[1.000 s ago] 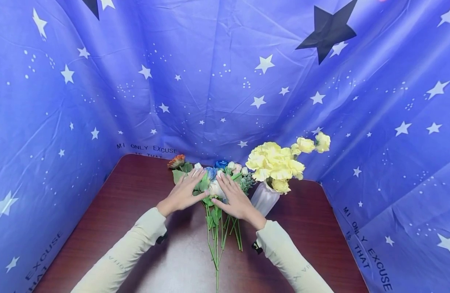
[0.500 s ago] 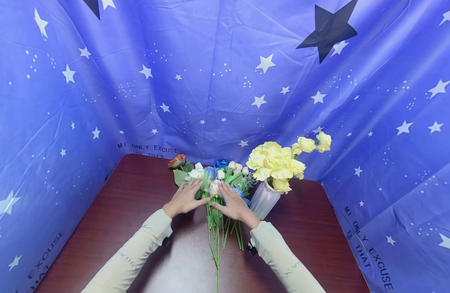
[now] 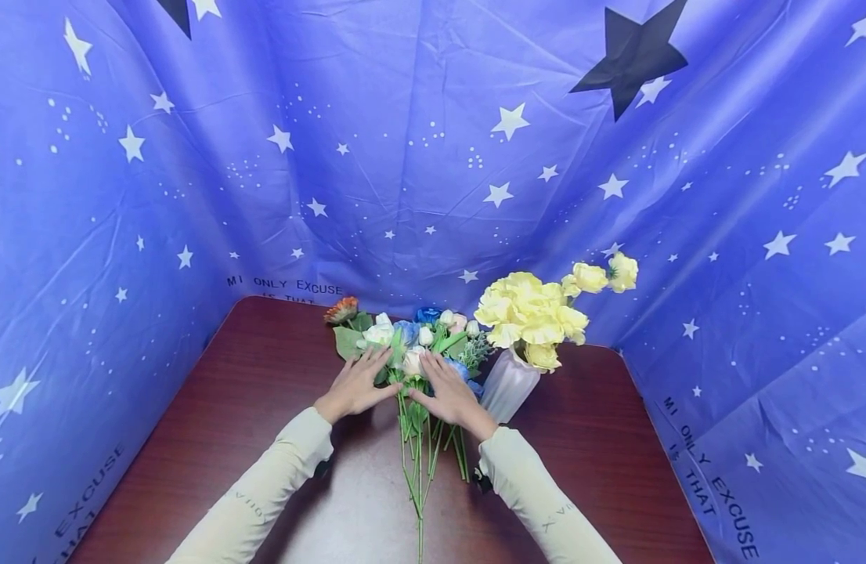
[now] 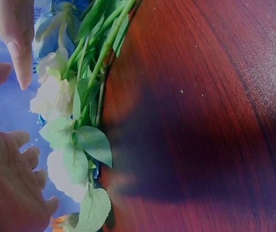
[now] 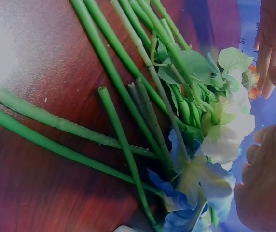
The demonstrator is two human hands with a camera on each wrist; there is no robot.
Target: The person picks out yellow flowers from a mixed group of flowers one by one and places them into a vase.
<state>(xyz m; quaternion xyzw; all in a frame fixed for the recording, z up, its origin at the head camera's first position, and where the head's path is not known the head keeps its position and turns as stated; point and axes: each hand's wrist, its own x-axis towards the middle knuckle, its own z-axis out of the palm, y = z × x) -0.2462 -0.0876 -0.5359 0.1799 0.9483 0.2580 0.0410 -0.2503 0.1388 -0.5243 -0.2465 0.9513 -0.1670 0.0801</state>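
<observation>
A bunch of artificial flowers lies on the table, with a white flower (image 3: 378, 333), an orange flower (image 3: 343, 309) and a blue flower (image 3: 427, 315) among the heads. Its green stems (image 3: 420, 478) point toward the person. Over the left of the bunch, my left hand (image 3: 355, 387) is spread palm down and holds nothing. My right hand (image 3: 449, 392) mirrors it on the other side, likewise holding nothing, the thumbs nearly meeting above the stems. In the right wrist view, background shows between the right hand and the pale petals (image 5: 225, 137). Both hands partly cover leaves and blooms.
A white vase (image 3: 509, 388) with large yellow flowers (image 3: 528, 305) stands just right of the bunch, close to the right hand. The reddish-brown wooden table (image 3: 264, 376) has rounded far corners. A blue star-printed cloth (image 3: 405, 196) hangs around its back and sides.
Both hands drew back a little toward the person from the flower heads, uncovering the white flower. Over the last half second they have barely moved. Flowers and vase stay in place.
</observation>
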